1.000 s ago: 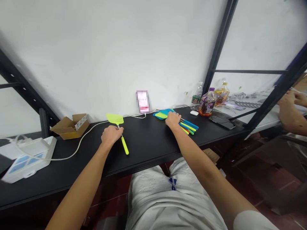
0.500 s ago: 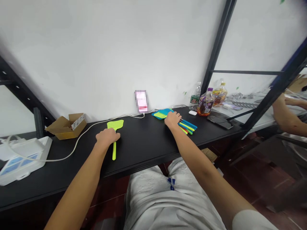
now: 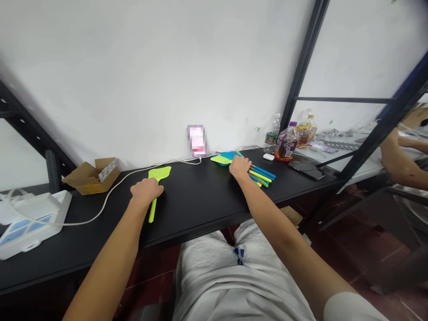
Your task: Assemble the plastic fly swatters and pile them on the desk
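My left hand (image 3: 146, 191) is closed round the shaft of a yellow-green fly swatter (image 3: 160, 172). Its mesh head shows beyond my fingers, and the handle points toward me. On the right, my right hand (image 3: 240, 166) is closed over the necks of several stacked fly swatters (image 3: 264, 173). Blue and yellow-green heads lie on the hand's left; blue, yellow-green, green and red handles fan out on its right. How many of the swatters my right fingers hold is hidden.
An open cardboard box (image 3: 92, 178) and a white power strip (image 3: 36, 223) are at the left. A phone (image 3: 197, 141) leans on the wall, its cable crossing the black desk (image 3: 190, 196). Bottles (image 3: 286, 141), a white case (image 3: 268, 157) and a dark phone (image 3: 306, 170) stand right.
My left hand has shifted slightly left, and its swatter's handle end has swung left. Some swatter heads and handles under my right hand have shifted a little.
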`<state>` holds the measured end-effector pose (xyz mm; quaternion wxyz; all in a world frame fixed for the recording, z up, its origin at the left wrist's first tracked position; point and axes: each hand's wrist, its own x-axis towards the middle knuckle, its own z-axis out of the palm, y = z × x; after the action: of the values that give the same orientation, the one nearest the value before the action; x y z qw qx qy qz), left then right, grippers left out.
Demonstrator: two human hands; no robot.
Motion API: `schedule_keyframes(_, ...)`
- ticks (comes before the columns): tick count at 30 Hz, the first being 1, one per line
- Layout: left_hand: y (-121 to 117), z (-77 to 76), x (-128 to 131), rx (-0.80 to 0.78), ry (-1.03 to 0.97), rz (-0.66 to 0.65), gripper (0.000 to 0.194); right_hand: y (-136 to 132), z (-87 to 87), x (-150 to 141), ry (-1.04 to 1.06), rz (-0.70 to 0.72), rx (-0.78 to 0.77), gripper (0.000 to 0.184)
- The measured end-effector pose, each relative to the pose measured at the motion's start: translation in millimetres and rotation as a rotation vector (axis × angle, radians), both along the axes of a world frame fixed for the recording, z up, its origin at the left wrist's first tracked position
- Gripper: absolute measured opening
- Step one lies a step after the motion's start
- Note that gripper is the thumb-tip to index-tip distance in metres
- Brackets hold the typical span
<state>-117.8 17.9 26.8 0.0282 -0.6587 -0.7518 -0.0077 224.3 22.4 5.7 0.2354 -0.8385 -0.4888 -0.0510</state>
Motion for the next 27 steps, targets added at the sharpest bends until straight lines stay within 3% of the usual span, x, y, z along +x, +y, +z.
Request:
schedule_keyframes(6, -5, -1.1, 2, 0.041, 0.003, 0.034, 0.048, -10, 8.6, -9, -0.025, 0.064, 0.036, 0.034)
schedule_keyframes(9, -16, -4.3, 17, 0.244, 0.016, 0.046, 0.049, -14, 13.8, -17, -0.063, 0.144, 0.112, 0.035)
schedule_keyframes(13, -31, -10.4, 51, 0.453, 0.041, -0.159, 0.042, -17, 18.4, -29, -0.176, 0.310, 0.310, 0.028)
schedule_keyframes(19, -46, -17.7, 96, 0.628, 0.080, -0.517, 0.036, -25, 24.0, -51, -0.247, 0.638, 0.790, 0.023)
schedule_keyframes(23, -51, -24.7, 114, 0.652, 0.013, -0.595, 0.039, -29, 22.1, -67, -0.213, 0.725, 0.936, 0.027)
schedule_keyframes(27, -50, -30.1, 130, 0.638, -0.084, -0.591, 0.062, -26, 15.4, -75, -0.005, 0.720, 0.956, 0.036)
